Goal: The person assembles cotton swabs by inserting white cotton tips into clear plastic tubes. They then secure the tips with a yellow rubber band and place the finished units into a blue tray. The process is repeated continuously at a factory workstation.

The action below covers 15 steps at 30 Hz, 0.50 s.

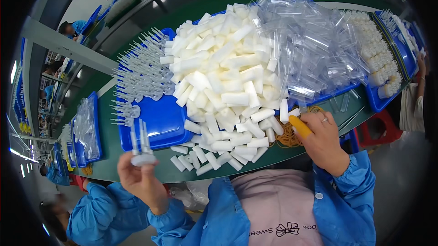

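My left hand (139, 180) is raised at the near edge of the green table, gripping a small bundle of clear pointed plastic tips (141, 145) that stand upright from my fingers. My right hand (321, 139) rests at the right end of a big heap of white plastic tubes (223, 86). Its thumb wears a yellow finger cot (299, 126), and its fingertips touch a white tube (285, 110) at the heap's edge. A pile of tan rubber bands (288, 137) lies just under that hand.
A blue tray (159, 123) on the left holds rows of upright clear tips (139, 70). Clear plastic caps (310, 45) are heaped behind the tubes. Further blue trays (392, 59) of white parts stand at the right. Another person in a blue sleeve (98, 216) works at lower left.
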Motion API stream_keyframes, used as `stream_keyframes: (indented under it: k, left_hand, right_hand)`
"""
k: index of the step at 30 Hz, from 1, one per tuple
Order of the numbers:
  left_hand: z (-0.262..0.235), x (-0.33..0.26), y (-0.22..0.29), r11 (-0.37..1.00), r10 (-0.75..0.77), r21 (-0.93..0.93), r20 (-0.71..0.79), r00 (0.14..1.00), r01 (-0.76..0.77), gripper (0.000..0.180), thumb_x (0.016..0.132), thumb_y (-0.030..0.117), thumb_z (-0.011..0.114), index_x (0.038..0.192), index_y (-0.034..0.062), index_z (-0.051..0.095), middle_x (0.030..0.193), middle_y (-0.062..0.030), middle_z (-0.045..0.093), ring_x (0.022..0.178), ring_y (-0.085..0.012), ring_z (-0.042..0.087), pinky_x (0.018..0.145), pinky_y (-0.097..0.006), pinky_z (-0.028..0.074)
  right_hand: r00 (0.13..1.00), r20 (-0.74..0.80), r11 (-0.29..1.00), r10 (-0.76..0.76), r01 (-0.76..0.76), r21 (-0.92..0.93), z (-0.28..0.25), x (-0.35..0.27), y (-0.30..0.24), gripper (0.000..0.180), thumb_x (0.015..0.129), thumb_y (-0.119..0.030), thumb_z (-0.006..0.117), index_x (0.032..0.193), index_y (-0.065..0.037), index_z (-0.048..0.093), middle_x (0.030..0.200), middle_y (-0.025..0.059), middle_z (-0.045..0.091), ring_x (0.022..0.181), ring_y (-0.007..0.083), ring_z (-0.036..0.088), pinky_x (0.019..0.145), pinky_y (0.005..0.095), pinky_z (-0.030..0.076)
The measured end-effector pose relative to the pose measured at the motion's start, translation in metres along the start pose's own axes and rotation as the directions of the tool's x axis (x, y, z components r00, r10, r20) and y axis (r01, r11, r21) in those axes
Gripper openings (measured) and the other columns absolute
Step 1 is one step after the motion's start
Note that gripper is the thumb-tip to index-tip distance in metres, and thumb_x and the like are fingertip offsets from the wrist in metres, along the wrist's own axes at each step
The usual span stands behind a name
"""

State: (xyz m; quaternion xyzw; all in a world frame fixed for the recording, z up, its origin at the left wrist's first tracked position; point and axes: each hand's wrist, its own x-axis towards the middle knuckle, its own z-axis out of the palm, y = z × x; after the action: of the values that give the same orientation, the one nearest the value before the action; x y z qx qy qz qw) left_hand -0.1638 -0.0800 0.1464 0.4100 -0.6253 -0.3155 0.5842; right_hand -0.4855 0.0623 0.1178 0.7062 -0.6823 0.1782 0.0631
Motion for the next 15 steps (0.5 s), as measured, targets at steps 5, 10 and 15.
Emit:
stream_keyframes:
  k: [5, 10, 15]
  left_hand:
    - [0.018, -0.036, 0.013, 0.974, -0.104, -0.168, 0.261, 0.96, 0.151, 0.025, 0.077, 0.004, 0.066, 0.084, 0.0064, 0.042, 0.086, -0.007, 0.045, 0.069, -0.0175, 0.057, 0.058, -0.03, 0.054]
    - [0.044, -0.075, 0.021, 0.757, -0.142, -0.441, 0.61, 0.78, 0.483, 0.03, 0.07, 0.002, 0.074, 0.08, 0.0067, 0.046, 0.086, -0.012, 0.049, 0.074, -0.0257, 0.063, 0.064, -0.039, 0.059]
    - [0.072, -0.087, 0.035, 0.456, -0.248, -0.446, 0.767, 0.591, 0.77, 0.024, 0.071, 0.007, 0.075, 0.081, 0.0036, 0.053, 0.087, -0.0134, 0.05, 0.077, -0.0257, 0.062, 0.071, -0.038, 0.054]
  right_hand:
    - [0.991, -0.108, 0.949, 0.084, -0.046, 0.313, -0.037, -0.013, 0.0, 0.026, 0.066, -0.012, 0.073, 0.091, -0.007, 0.069, 0.081, 0.0028, 0.053, 0.072, 0.0205, 0.053, 0.061, 0.0319, 0.042]
    - [0.963, -0.009, 0.525, 0.269, -0.138, 0.84, -0.05, -0.039, -0.003, 0.022, 0.073, -0.015, 0.073, 0.085, 0.001, 0.064, 0.084, 0.0093, 0.057, 0.06, 0.0147, 0.056, 0.056, 0.0237, 0.043]
    - [0.906, 0.18, -0.168, 0.383, -0.124, 0.978, -0.033, -0.038, -0.012, 0.02, 0.079, -0.001, 0.062, 0.097, 0.005, 0.056, 0.089, 0.0121, 0.055, 0.069, 0.0144, 0.057, 0.062, 0.0256, 0.047]
